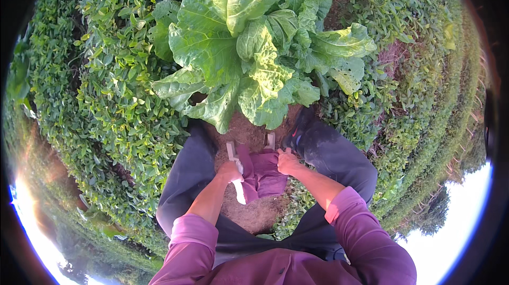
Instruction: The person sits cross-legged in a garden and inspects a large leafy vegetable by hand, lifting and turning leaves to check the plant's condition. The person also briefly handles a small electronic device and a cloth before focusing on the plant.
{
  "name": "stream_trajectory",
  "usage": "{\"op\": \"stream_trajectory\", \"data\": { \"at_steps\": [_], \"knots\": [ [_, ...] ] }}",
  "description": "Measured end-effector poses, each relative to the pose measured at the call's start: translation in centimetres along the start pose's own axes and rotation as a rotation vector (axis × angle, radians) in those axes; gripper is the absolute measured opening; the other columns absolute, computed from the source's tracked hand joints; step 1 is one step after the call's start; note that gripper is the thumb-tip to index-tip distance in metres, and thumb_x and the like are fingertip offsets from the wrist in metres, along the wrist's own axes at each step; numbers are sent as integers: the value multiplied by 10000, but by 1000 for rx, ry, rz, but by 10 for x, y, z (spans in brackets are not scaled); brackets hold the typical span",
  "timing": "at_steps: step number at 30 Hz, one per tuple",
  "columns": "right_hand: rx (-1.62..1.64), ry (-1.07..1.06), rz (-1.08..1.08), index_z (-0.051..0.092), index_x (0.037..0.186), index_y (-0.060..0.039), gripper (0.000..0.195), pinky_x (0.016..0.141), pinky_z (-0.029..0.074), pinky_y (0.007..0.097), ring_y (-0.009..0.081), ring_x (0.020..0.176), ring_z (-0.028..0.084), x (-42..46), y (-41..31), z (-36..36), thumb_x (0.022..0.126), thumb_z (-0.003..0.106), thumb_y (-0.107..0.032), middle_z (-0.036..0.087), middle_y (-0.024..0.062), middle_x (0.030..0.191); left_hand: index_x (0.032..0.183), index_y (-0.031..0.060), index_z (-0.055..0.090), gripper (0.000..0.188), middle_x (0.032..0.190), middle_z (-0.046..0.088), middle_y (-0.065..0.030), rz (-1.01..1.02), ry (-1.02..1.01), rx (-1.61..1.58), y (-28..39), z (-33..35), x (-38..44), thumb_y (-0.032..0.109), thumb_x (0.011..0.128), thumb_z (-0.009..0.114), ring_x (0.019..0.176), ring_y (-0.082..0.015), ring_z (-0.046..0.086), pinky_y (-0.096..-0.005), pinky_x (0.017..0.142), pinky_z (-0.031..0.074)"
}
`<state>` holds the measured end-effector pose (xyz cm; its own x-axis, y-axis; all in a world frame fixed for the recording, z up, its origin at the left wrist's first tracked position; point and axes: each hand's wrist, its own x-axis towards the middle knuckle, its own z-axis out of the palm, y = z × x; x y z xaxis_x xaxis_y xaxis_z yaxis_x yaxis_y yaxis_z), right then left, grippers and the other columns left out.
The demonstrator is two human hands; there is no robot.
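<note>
Between my bent knees, my left hand (230, 171) grips a white part at the left edge of a small purple cloth stool seat (266, 173). My right hand (288, 162) holds the seat's right edge near its upper corner. Two pale legs or frame ends, one on the left (230, 150) and one on the right (271, 141), stick out past the cloth's far side. Beyond it, a large leafy green plant (246, 46) with broad crinkled leaves spreads over the ground and hides what lies beneath.
Dense low bushes (119, 66) stand close on the left, and more hedge rows (417, 98) curve away on the right. Brown soil (254, 213) shows between my legs. My dark shoe (296, 136) rests by the plant's lower right leaves.
</note>
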<state>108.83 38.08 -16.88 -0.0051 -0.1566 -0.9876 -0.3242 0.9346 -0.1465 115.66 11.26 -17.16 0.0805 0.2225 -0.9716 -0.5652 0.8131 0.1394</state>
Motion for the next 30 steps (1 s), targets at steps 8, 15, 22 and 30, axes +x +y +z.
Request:
{"op": "stream_trajectory", "data": {
  "at_steps": [8, 15, 22, 30],
  "knots": [
    [-48, -130, -76, 583, 1355, 43, 500, 992, 583, 482, 416, 1223, 677, 1, -1, 25, 914, 661, -180, 673, 296, 1300, 1153, 112, 825, 320, 1219, 785, -114, 234, -22, 616, 35, -3, 10, 133, 843, 744, 1135, -297, 755, -436, 889, 628],
    [-373, -377, -389, 717, 1223, -30, 643, 936, 572, 497, 373, 1136, 721, 55, -9, -14, 764, 904, -439, 764, 187, 1170, 1138, 133, 839, 448, 1169, 802, -80, 332, -224, 881, 31, 7, 72, 267, 718, 916, 1117, -288, 757, -440, 932, 605],
    [-783, -651, -479, 819, 1175, -122, 458, 969, 559, 431, 278, 1123, 705, 128, -76, -75, 784, 918, -341, 777, 79, 1227, 1260, 137, 793, 708, 1303, 757, -64, 218, -389, 1284, 90, -83, 117, 504, 685, 981, 1155, -283, 722, -441, 970, 589],
    [-577, -165, -272, 805, 1127, -49, 340, 822, 622, 438, 285, 1000, 777, -30, -97, -91, 839, 809, -229, 804, 122, 1075, 1170, 79, 803, 515, 1171, 792, -107, 284, 310, 973, 129, -120, -24, 403, 783, 905, 1077, -283, 755, -429, 921, 607]
  ]
}}
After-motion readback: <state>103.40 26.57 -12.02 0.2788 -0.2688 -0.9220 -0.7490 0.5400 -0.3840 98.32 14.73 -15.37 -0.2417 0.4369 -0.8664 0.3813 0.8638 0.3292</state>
